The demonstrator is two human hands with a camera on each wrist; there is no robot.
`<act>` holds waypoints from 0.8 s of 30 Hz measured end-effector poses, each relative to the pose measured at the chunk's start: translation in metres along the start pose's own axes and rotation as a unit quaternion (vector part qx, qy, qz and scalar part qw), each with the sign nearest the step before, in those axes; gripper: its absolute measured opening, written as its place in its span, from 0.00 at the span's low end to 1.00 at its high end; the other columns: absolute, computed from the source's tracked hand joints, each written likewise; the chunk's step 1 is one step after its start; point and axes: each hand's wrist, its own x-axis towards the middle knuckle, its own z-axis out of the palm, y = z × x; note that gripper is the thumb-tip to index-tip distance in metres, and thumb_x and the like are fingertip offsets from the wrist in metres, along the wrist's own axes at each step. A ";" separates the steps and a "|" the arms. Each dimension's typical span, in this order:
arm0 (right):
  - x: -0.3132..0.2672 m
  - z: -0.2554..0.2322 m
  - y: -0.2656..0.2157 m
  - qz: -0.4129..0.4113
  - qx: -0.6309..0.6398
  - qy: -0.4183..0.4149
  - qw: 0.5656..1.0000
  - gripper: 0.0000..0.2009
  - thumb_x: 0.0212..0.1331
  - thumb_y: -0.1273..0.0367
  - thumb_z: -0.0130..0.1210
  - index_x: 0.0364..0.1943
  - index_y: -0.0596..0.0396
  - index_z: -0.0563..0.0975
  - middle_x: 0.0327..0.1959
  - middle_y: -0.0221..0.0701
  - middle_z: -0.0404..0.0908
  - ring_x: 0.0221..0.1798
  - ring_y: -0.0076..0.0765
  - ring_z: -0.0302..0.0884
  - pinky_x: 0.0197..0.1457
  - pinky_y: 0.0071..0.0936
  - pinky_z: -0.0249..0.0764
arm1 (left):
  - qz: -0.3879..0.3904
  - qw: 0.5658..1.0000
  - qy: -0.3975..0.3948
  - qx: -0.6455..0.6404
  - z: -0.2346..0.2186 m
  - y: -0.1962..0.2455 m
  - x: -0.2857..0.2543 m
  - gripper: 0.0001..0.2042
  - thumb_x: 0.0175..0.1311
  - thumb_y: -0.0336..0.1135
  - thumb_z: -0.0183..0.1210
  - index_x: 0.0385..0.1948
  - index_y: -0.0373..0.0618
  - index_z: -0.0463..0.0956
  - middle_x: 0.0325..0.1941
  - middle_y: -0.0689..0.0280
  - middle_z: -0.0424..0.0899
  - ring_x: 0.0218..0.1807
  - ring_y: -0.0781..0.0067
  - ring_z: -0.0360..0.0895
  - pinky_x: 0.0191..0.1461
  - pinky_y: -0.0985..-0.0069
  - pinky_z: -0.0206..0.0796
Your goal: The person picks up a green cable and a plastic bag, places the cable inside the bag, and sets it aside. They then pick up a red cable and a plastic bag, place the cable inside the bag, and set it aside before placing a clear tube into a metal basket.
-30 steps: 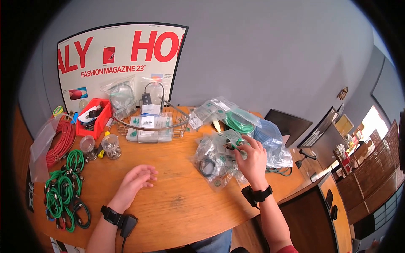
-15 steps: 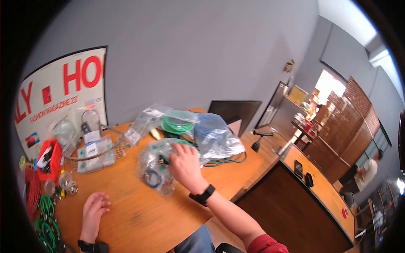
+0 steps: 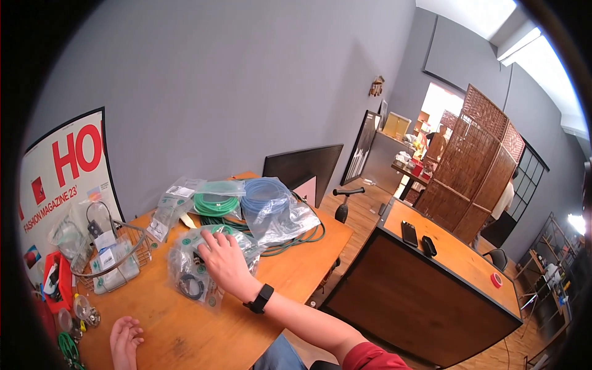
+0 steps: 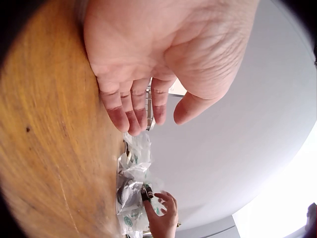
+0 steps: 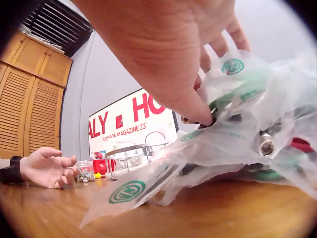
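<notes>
Partly, the right hand hides the dark connector it pinches.

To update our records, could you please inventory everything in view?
Poster: one, white-red, against wall
Bin: one, red, left edge
Basket: one, metallic, beside bin
Jars: two, clear, near bin
Bags: several, clear, centre
Cables: several, green/blue, on table
Tables: two, brown, centre/right
Panel: one, black, behind bags
Phone: one, black, right table
Tape: one, red, right table
Divider: one, brown, background
Connectors: several, metallic, amid bags
Left hand: one, bare, front left
Right hand: one, bare, on connector
</notes>
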 end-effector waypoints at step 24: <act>0.026 0.072 -0.153 0.117 0.828 -0.273 0.476 0.10 0.66 0.71 0.46 0.47 0.56 0.76 0.40 0.31 0.82 0.43 0.25 0.80 0.45 0.23 0.76 | 0.296 0.768 0.291 0.487 -0.118 0.031 0.005 0.19 0.58 0.20 0.52 0.53 0.43 0.71 0.56 0.65 0.72 0.60 0.69 0.68 0.55 0.77 0.63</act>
